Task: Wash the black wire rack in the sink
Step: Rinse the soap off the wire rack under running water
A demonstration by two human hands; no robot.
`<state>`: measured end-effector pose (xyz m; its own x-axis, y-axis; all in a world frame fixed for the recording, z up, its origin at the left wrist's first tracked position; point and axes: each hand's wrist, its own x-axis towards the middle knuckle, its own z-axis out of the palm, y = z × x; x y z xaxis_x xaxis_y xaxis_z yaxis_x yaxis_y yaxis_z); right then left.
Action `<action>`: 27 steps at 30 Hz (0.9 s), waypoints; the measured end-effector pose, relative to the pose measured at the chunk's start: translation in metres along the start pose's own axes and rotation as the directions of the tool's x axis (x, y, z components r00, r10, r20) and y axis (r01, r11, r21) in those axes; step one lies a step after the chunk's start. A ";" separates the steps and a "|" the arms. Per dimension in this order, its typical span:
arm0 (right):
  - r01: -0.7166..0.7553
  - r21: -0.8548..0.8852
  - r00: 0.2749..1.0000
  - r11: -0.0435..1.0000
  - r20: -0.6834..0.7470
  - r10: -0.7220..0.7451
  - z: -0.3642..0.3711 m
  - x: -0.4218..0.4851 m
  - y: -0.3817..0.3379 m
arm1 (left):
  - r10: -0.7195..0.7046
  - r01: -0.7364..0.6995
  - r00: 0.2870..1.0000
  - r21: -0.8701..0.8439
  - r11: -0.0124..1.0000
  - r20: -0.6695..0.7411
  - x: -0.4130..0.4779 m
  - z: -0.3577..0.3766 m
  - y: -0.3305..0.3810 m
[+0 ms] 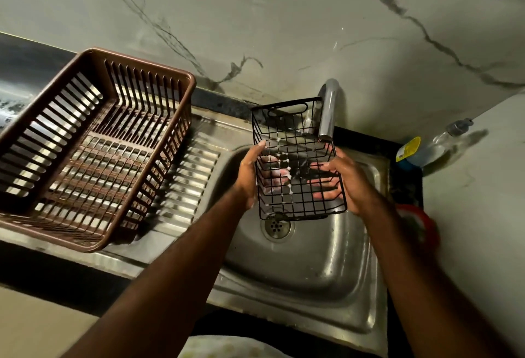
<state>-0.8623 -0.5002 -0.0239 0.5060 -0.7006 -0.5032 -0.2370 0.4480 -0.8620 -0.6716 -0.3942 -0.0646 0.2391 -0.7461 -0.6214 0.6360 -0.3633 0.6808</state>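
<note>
left hand (250, 175): grips black wire rack (298, 164) left edge | right hand (345, 178): grips right edge, above sink (326, 258)

The rack (295, 141) at mid-frame is black, a square wire grid flecked with white suds. At the left, the basket (142, 63) is brown, its walls and floor patterned in narrow slats. The sink (312, 266) at lower centre is dull silver-grey, and its drainboard (196, 164) has parallel ribs striped with bright light. The tap (328, 110) is shiny silver. The wall (284, 16) across the top is pale grey-white with dark, branching veins. At the right, a clear bottle (431, 147) bears a yellow label (408, 148). Below it is a blurred red object (420, 224).
</note>
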 end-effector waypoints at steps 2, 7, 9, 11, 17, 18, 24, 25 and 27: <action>-0.012 -0.002 0.998 1.000 -0.065 0.012 -0.007 -0.002 0.006 | -0.001 0.001 1.000 0.000 1.000 0.002 0.003 0.004 -0.003; 0.029 -0.025 0.980 0.999 -0.194 -0.034 -0.019 -0.017 0.015 | -0.049 0.049 0.997 -0.011 0.999 0.059 0.010 0.025 -0.001; 0.030 0.004 0.969 1.000 -0.244 -0.028 -0.022 -0.025 0.015 | -0.045 0.047 0.994 -0.017 0.999 0.101 0.011 0.036 0.000; -0.018 0.077 0.965 0.997 -0.261 0.037 -0.024 -0.033 0.015 | -0.014 0.020 0.991 -0.040 0.999 0.134 0.011 0.042 0.004; -0.102 0.164 0.965 0.981 -0.222 0.137 -0.032 -0.052 0.021 | -0.117 0.120 0.986 -0.017 0.993 0.120 0.046 0.038 0.001; -0.109 0.163 0.965 0.981 -0.218 0.143 -0.032 -0.054 0.022 | -0.134 0.134 0.982 0.002 0.991 0.132 0.038 0.040 0.004; -0.111 0.106 0.957 0.988 -0.257 0.135 -0.027 -0.065 0.019 | -0.170 0.173 0.975 -0.008 0.985 0.145 0.041 0.053 0.003; -0.109 0.087 0.958 0.990 -0.258 0.127 -0.026 -0.067 0.020 | -0.205 0.205 0.969 0.013 0.979 0.139 0.044 0.055 0.004; -0.102 0.046 0.956 0.994 -0.271 0.111 -0.025 -0.069 0.021 | -0.241 0.236 0.962 0.053 0.970 0.131 0.048 0.057 0.003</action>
<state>-0.9230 -0.4569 -0.0086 0.2324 -0.7710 -0.5929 -0.2484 0.5424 -0.8026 -0.7000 -0.4628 -0.0698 -0.0198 -0.7030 -0.7109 0.6348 -0.5582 0.5343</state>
